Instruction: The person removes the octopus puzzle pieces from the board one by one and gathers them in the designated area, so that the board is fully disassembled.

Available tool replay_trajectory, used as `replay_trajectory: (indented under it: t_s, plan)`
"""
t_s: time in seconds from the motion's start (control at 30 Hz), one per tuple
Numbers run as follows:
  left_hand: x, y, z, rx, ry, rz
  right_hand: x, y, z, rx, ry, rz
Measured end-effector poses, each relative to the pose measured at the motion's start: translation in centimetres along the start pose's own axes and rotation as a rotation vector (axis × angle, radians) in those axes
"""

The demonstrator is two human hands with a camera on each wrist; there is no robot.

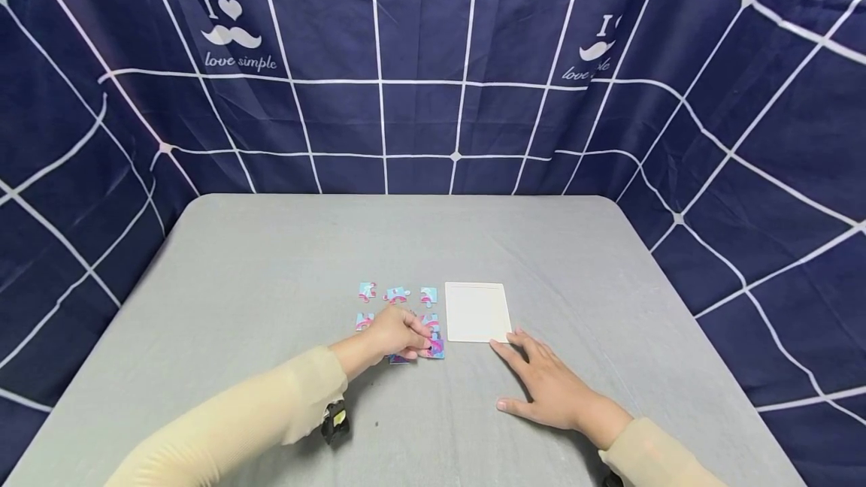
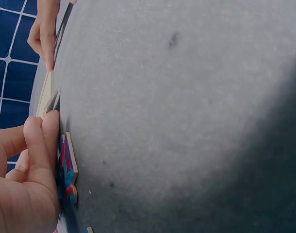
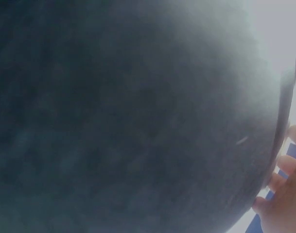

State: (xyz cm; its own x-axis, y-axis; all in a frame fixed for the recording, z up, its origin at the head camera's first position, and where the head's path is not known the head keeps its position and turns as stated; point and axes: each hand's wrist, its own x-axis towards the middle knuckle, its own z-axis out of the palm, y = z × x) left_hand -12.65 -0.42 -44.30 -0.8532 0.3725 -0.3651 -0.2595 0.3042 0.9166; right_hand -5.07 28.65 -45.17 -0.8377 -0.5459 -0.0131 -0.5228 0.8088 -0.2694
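Observation:
My left hand (image 1: 395,331) pinches a purple and pink jigsaw piece (image 1: 436,349) between thumb and fingertips. In the left wrist view that piece (image 2: 51,103) is seen edge-on and tilted, and another jigsaw piece (image 2: 70,167) lies on the table below the hand. Several blue and pink jigsaw pieces (image 1: 396,294) lie in loose rows around this hand, some partly hidden by it. A square white puzzle tray (image 1: 476,312) lies right of the pieces. My right hand (image 1: 551,388) rests with fingers spread, its fingertips at the tray's near right corner.
A grey cloth-covered table (image 1: 291,246) lies under everything. Dark blue curtains (image 1: 419,119) with white grid lines surround its back and sides. A black wrist strap device (image 1: 334,421) hangs under the left sleeve, close over the table.

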Motion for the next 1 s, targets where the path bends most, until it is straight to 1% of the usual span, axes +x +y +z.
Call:
replay_trajectory:
  t_s: [0.17,0.33,0.5,0.67,0.8,1.0]
  plan:
    - [-0.3,-0.5,-0.1,0.006,-0.003,-0.010,-0.4,-0.6,0.4,-0.004,0.006,0.013]
    - [-0.7,-1.0,-0.4,-0.006,-0.025,-0.006,-0.7,-1.3,0.7,-0.004,0.005,0.024]
    - [-1.4,-1.1,-0.8,-0.005,-0.045,-0.002,-1.0,-2.0,1.1,-0.011,0.000,0.036]
    - [-1.5,-0.7,-1.6,-0.002,-0.056,0.004,-0.8,-2.1,1.0,-0.014,0.001,0.043]
    - [-1.4,-0.7,-2.4,-0.015,-0.057,0.008,-0.6,-2.3,0.9,-0.015,0.000,0.046]
    - [-1.5,-0.9,-3.7,-0.036,-0.081,0.034,-0.3,-2.6,0.6,-0.003,0.009,0.046]
